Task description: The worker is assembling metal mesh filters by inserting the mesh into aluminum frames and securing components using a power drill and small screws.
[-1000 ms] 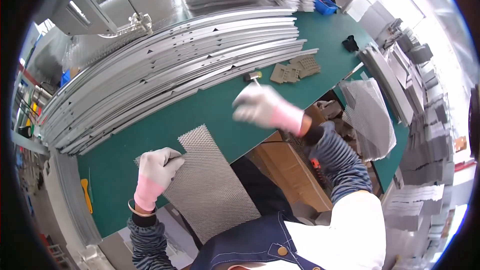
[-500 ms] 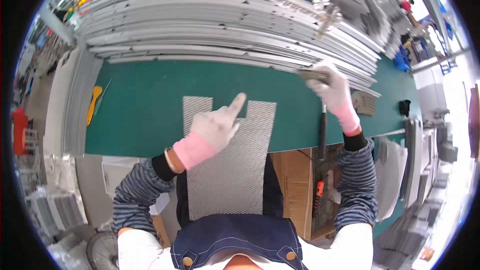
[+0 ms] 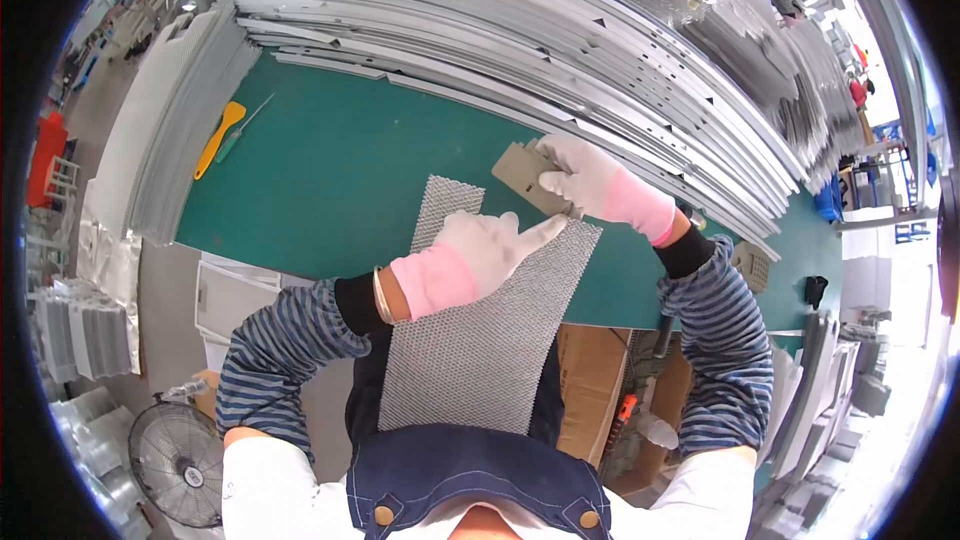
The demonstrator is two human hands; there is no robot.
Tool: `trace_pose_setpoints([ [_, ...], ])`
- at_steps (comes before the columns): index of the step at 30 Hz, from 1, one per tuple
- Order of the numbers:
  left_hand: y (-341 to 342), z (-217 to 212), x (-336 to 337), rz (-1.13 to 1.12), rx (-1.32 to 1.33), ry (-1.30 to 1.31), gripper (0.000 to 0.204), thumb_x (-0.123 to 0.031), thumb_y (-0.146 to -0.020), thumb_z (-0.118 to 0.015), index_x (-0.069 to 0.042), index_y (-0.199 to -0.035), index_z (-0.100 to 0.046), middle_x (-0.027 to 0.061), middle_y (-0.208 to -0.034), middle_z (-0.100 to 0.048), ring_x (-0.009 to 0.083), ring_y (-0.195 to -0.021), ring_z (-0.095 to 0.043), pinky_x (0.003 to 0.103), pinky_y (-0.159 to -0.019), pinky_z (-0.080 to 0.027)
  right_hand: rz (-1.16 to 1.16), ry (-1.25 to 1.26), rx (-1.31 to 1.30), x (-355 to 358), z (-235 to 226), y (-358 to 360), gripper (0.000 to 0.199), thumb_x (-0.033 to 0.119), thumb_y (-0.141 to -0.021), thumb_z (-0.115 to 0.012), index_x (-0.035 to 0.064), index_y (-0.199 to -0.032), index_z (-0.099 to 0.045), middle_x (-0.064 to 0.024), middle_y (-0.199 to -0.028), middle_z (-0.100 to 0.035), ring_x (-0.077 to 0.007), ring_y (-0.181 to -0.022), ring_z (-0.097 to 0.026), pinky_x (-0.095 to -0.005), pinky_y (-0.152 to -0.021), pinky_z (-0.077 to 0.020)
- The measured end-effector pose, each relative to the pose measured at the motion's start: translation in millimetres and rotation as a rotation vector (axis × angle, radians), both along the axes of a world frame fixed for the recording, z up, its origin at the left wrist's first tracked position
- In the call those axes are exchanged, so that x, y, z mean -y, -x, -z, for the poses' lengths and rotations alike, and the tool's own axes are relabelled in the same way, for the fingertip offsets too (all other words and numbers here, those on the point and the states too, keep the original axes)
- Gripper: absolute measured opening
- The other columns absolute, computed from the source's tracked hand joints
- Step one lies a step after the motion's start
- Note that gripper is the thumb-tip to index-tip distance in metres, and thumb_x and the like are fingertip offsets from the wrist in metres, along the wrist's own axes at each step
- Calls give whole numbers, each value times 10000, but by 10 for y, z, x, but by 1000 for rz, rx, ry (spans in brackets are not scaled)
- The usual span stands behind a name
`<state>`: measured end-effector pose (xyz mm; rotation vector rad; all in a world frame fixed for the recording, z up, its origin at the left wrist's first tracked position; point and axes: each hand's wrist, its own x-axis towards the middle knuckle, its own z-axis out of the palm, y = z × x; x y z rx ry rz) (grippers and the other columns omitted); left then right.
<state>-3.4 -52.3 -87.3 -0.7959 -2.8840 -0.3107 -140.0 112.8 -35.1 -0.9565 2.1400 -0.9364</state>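
A grey honeycomb mesh sheet [image 3: 465, 360] lies partly on the green table and partly over my lap. Its far edge has a cut-out, which my left hand [image 3: 475, 258] partly hides. That hand rests on the mesh, index finger stretched toward the far right corner. My right hand [image 3: 592, 180] is closed on a flat beige-grey plate [image 3: 530, 178] with small notches. The plate is tilted over the table, its lower end close to the mesh corner and my left fingertip; whether it touches the mesh I cannot tell.
Long grey metal profiles [image 3: 450, 30] are stacked across the back of the green table [image 3: 330, 140]. A yellow scraper [image 3: 218, 140] and a thin green-handled tool [image 3: 240, 130] lie at left. Beyond my right arm sits another beige piece [image 3: 752, 265]. A fan [image 3: 187, 465] stands lower left.
My right hand has brought the beige-grey plate left and nearer to the mesh. My left hand has shifted right to the far right corner. The whole view has turned somewhat.
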Motion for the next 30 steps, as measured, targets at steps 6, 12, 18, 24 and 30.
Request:
trace_pose_setpoints([
  [6, 43, 0, 96, 30, 19, -80, 560, -201, -892, -574, -239, -1433, -434, 43, -704, -543, 187, -551, -588, 329, -447, -473, -41, -63, -48, 118, -32, -4, 277, 59, -908, -542, -33, -1169, -523, -118, -938, -626, -154, -824, -573, -321, -752, -486],
  [12, 17, -29, 103, 69, -55, -164, 463, -200, -892, -595, -207, -1350, -533, 46, -727, -559, 190, -557, -588, 324, -470, -483, -163, -69, 50, 140, -92, -20, 296, 67, -885, -546, -25, -1166, -538, -133, -944, -633, -188, -843, -576, -343, -773, -478],
  [18, 34, -533, 343, -167, -312, -209, 432, -141, -717, -725, -111, -1142, -652, 152, -1053, -650, 256, -775, -660, 350, -628, -562, -149, -53, 17, 64, -174, -48, 286, 116, -865, -544, -33, -1105, -588, -187, -937, -642, -289, -864, -615, -370, -795, -491],
  [24, 554, -651, 626, -84, 799, -514, 225, -197, -797, -723, 18, -856, -690, 67, -659, -639, 120, -585, -607, 260, -567, -485, 18, 11, 121, -76, -252, -205, 239, 85, -885, -561, -15, -1102, -573, -152, -857, -633, -231, -761, -594, -339, -717, -480],
  [30, 500, -650, 692, -116, 836, -589, 232, -172, -826, -700, 18, -959, -711, 41, -679, -651, 76, -593, -560, 242, -571, -469, -43, 11, 34, -64, -289, -264, 245, 66, -898, -551, -18, -1127, -561, -109, -862, -637, -171, -777, -588, -323, -732, -485],
])
